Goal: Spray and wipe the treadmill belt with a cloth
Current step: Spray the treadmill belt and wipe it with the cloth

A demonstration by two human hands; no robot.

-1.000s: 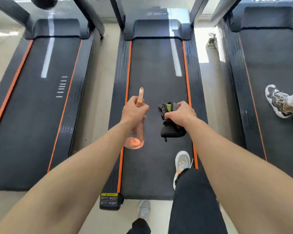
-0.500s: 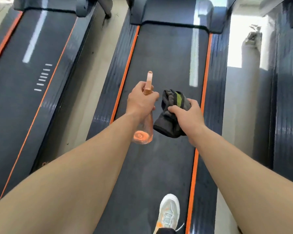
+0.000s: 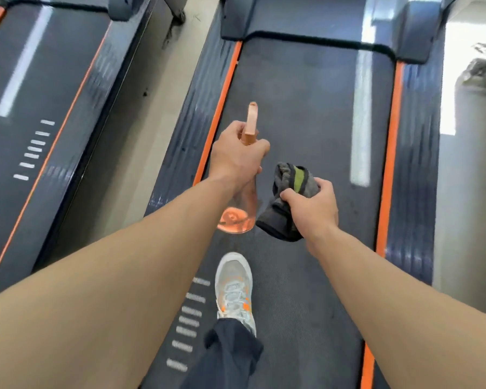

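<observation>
Grips pink spray bottle [image 3: 236, 220] with left hand [image 3: 236, 155], nozzle aimed far. Clutches dark cloth [image 3: 285, 178] in right hand [image 3: 312, 209], just right of bottle. Holds both above treadmill belt [image 3: 306, 108], beyond shoe [image 3: 233, 287].

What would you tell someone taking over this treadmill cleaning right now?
Left hand grips the pink spray bottle, its nozzle pointing forward along the treadmill belt.
Right hand grips the bunched grey cloth, held over the belt, apparently not on it.
One shoe stands on the belt.
Done: both tools are in hand; no spray marks can be made out.
Left: spray the belt, then wipe it with the cloth.
</observation>
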